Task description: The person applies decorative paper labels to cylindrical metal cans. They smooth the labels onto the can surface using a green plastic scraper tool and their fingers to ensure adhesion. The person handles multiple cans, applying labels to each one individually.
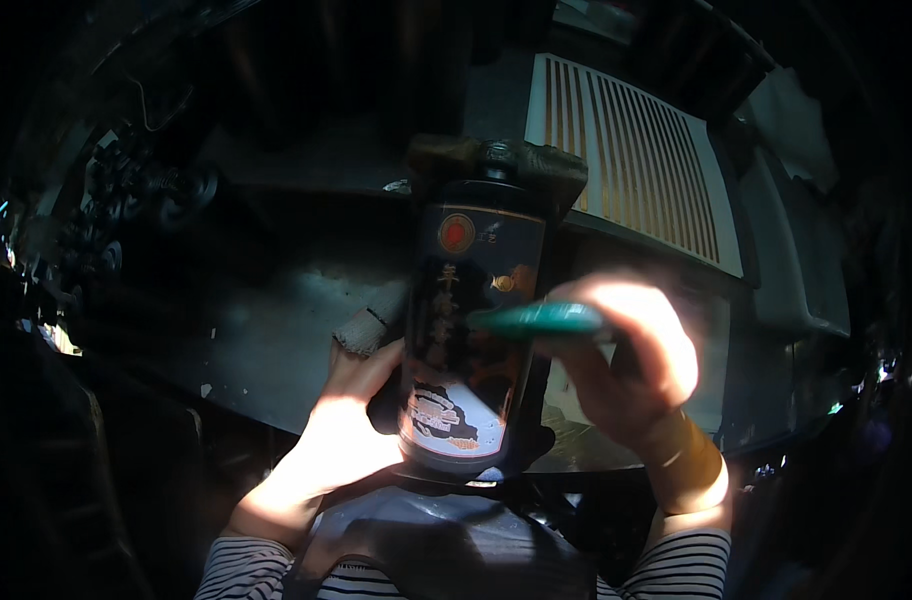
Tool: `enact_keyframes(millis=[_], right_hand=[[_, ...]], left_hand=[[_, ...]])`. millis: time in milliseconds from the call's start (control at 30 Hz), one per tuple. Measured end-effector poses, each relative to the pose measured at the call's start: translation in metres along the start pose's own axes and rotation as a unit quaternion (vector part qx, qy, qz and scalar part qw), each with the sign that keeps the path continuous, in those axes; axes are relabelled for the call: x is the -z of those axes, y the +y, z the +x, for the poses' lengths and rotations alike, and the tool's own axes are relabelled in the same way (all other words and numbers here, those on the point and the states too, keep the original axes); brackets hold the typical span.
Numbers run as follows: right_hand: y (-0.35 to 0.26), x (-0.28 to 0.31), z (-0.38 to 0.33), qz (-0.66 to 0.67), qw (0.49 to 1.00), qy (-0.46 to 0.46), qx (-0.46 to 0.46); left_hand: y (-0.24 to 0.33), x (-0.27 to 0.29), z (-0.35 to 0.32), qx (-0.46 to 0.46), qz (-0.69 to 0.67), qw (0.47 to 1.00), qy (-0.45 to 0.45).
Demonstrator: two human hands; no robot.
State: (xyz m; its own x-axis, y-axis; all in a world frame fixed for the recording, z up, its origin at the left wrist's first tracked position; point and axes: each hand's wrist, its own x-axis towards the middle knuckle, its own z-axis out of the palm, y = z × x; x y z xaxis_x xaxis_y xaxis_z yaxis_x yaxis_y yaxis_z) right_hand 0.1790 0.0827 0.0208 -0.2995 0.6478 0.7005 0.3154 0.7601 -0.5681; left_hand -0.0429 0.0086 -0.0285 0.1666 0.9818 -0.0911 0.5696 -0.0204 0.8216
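A large black bottle (466,350) lies lengthwise in front of me, its neck pointing away. It bears a red round emblem near the neck and a pale patch near its base. My left hand (346,420) grips the bottle's lower left side, some fingers hidden. A whitish, rough-textured piece (360,330) shows at those fingers; whether it is a finger wrap or a scrap of cloth I cannot tell. Over the bottle's right side, my right hand (636,360) holds a flat green object (546,319) smeared by motion, so its kind is unclear.
A dark, worn support (558,165) sits around the bottle's neck. Beyond it to the right lies a white sheet with gold-brown strips (626,150). Farther right stands a pale grey tray-like container (801,260). Dark cluttered machinery parts (116,195) are at the far left.
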Motion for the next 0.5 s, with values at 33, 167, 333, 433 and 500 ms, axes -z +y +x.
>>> enact_keyframes(millis=[33, 167, 333, 433, 500], right_hand=[[0.015, -0.001, 0.021, -0.026, 0.998, 0.053, 0.018], [-0.004, 0.013, -0.01, -0.018, 0.987, -0.124, 0.103], [-0.022, 0.019, -0.019, 0.085, 0.963, -0.253, 0.026], [0.023, 0.006, 0.027, -0.06, 0.995, 0.069, 0.038], [0.01, 0.003, 0.014, -0.09, 0.993, -0.002, 0.071]], left_hand=[[-0.004, -0.001, 0.001, -0.036, -0.025, 0.999, 0.024], [-0.001, -0.001, -0.007, -0.025, -0.047, 0.998, 0.03], [0.009, 0.0, 0.002, -0.036, 0.025, 0.999, 0.006], [0.011, 0.008, -0.001, -0.016, 0.024, 1.0, 0.0], [0.007, 0.012, -0.004, 0.007, -0.03, 0.999, -0.027]])
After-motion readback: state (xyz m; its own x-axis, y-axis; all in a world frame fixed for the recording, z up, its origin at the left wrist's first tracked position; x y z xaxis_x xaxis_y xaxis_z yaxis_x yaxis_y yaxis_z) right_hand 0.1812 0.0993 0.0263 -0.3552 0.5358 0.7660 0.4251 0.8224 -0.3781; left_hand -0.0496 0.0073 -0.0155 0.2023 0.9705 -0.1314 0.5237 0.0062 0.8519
